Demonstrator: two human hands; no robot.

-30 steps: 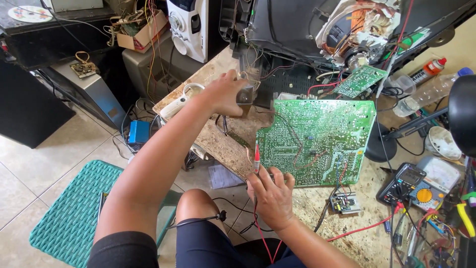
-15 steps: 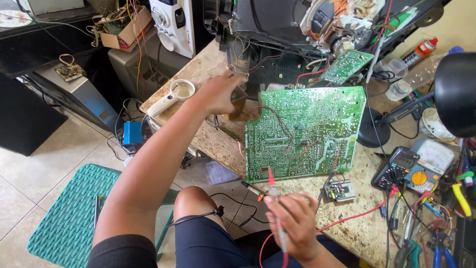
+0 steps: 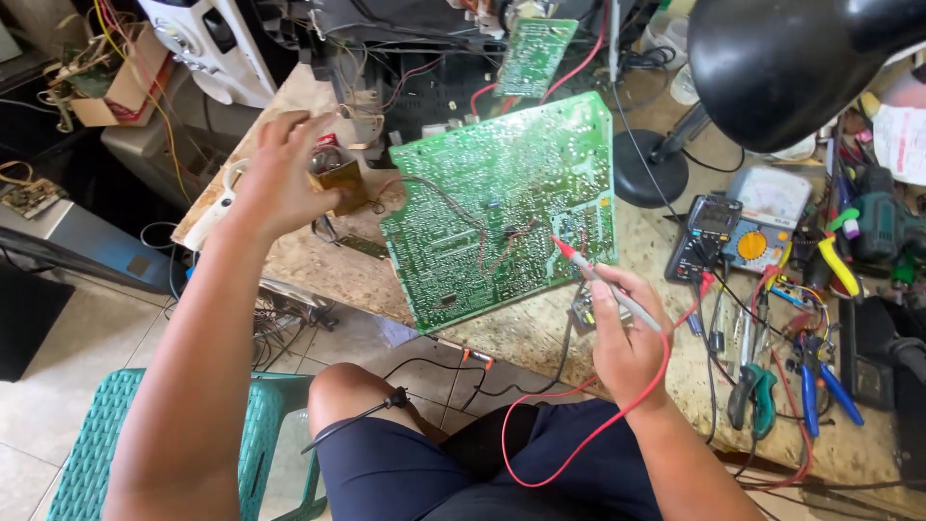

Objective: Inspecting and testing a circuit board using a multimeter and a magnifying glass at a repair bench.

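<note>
Right hand (image 3: 627, 338) raised one probe (image 3: 606, 285) | one circuit board (image 3: 506, 207)

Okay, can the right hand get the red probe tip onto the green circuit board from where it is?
Probably yes. The right hand holds the red probe with its tip already at the circuit board, and nothing lies between them.

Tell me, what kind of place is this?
Probably an electronics repair bench: a green circuit board, a multimeter with a red probe in the right hand, and pliers.
</note>
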